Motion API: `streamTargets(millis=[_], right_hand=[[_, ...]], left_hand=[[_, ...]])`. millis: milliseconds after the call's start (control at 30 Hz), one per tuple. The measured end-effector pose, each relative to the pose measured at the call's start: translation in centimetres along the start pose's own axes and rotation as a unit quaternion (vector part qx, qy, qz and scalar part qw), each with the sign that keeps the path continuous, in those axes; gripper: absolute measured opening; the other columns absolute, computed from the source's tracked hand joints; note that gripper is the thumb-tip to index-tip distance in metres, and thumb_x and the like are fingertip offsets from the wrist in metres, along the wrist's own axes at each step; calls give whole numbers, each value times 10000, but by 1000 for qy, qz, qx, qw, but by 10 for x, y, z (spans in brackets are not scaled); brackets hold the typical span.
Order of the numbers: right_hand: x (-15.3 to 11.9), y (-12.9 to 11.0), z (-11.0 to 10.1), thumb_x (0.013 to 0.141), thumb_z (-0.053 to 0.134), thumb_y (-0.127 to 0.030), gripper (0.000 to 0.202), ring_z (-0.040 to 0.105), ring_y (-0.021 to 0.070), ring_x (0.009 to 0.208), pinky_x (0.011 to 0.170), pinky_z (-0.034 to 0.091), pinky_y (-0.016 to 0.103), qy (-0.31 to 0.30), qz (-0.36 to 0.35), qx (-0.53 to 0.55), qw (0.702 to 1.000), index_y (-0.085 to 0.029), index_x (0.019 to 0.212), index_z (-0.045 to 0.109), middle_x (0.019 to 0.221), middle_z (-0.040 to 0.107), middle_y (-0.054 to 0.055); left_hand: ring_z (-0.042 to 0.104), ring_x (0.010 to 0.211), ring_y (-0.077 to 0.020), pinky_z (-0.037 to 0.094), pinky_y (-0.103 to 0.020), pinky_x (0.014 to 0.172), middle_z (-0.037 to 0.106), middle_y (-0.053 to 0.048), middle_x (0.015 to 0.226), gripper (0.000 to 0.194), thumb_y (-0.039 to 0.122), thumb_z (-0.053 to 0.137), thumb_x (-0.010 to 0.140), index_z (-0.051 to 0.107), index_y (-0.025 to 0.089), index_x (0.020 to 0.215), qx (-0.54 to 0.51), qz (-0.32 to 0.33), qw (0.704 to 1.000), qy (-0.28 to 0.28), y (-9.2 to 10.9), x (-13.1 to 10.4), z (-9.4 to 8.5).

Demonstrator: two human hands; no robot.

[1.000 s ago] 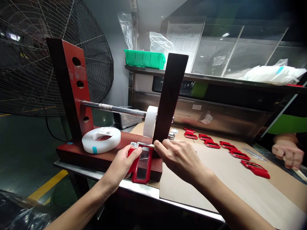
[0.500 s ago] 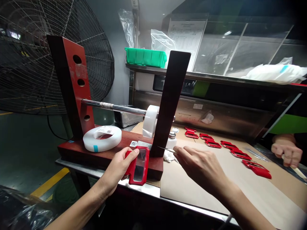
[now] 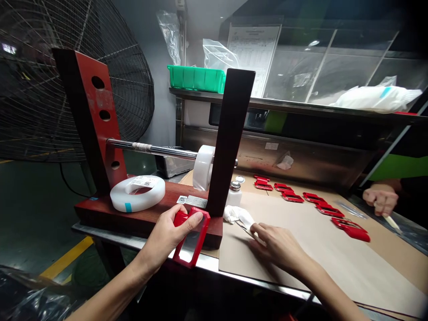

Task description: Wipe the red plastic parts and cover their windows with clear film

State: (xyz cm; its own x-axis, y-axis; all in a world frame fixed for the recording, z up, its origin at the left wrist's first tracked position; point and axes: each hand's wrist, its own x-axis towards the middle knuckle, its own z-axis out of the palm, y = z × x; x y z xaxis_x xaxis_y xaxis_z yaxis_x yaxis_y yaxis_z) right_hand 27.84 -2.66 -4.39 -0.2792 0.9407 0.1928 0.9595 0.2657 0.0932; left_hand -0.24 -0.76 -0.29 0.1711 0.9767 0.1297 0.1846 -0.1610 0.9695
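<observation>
My left hand point(image 3: 167, 236) grips a red frame point(image 3: 203, 232) with a clear window, tilted in front of the wooden stand's base point(image 3: 133, 219). My right hand point(image 3: 277, 245) is closed around thin metal tweezers point(image 3: 246, 229), low over the brown sheet. Their tips are beside a crumpled white cloth point(image 3: 239, 216). Behind the cloth stands a small bottle with a metal cap point(image 3: 235, 194). On the stand's rod hangs a roll of clear film point(image 3: 203, 169), and another roll point(image 3: 120, 196) lies flat on the base.
Several red frames point(image 3: 292, 196) lie in a row on the brown sheet point(image 3: 301, 263). Another person's hand point(image 3: 381, 198) holds a pale stick at the right. A green bin point(image 3: 197, 79) sits on the shelf. A large fan point(image 3: 133, 89) stands at the left.
My right hand has moved down with the tweezers, from beside the stand's post to the cloth. The red frame in my left hand has tilted. The view has shifted slightly.
</observation>
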Motion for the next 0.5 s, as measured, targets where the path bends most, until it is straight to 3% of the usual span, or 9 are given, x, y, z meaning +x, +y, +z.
streamTargets(millis=[167, 300, 400, 500], right_hand=[[2, 1, 9, 894, 550, -320, 138, 648, 219, 673, 520, 265, 274, -5, 12, 27, 1000, -198, 934, 601, 841, 684, 38], [1, 5, 8, 891, 552, -366, 201, 634, 237, 705, 538, 299, 282, 15, 25, 57, 998, -186, 967, 602, 867, 669, 62], [0, 1, -2, 913, 503, -351, 206, 610, 229, 719, 556, 333, 291, 45, 38, 95, 994, -174, 934, 605, 867, 655, 79], [0, -15, -23, 955, 418, -349, 255, 559, 146, 644, 573, 388, 257, 63, 28, 161, 985, -198, 863, 601, 767, 632, 20]], left_hand=[[374, 640, -125, 292, -253, 606, 459, 54, 671, 458, 596, 672, 726, 457, 192, 701, -5, 3, 1000, -24, 1, -3, -1], [327, 607, -116, 265, -247, 571, 410, 70, 631, 478, 601, 685, 711, 426, 199, 688, 0, -3, 1000, -19, -2, -3, -3], [333, 596, -114, 269, -245, 560, 420, 69, 633, 487, 615, 670, 715, 409, 204, 689, 12, -4, 1000, -25, -2, -2, -3], [373, 592, -120, 301, -249, 560, 449, 65, 642, 502, 631, 663, 707, 380, 217, 697, 43, 5, 998, -39, -1, -5, 0]])
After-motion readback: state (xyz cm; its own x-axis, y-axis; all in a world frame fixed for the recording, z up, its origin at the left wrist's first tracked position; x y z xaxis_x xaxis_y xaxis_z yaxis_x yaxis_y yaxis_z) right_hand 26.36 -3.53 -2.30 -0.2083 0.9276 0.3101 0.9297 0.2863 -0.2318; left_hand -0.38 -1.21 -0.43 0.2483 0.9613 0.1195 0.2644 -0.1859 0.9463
